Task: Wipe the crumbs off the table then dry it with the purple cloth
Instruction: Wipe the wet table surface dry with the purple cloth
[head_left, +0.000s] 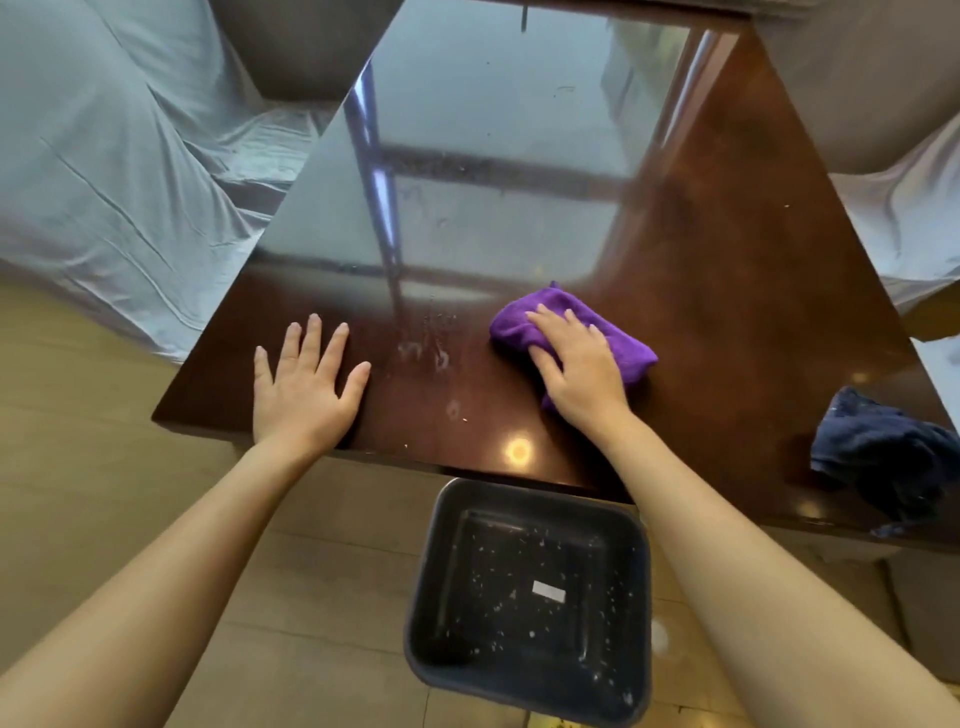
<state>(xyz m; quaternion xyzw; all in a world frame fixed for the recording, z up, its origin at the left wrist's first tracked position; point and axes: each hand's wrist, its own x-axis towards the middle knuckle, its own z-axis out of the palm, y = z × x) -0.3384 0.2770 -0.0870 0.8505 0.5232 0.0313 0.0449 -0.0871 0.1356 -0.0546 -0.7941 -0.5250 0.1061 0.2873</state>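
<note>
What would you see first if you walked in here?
The bright purple cloth, pressed under the right hand near the front of the shiny brown table. Then the left hand, flat to its left, and the dark bin on the floor below, speckled with white crumbs.

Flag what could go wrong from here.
The purple cloth under the right hand sits right of the wet smears; a short pass could miss them.
The left hand lies flat on the table and may leave prints.
The dark blue cloth near the edge could get knocked off.
</note>
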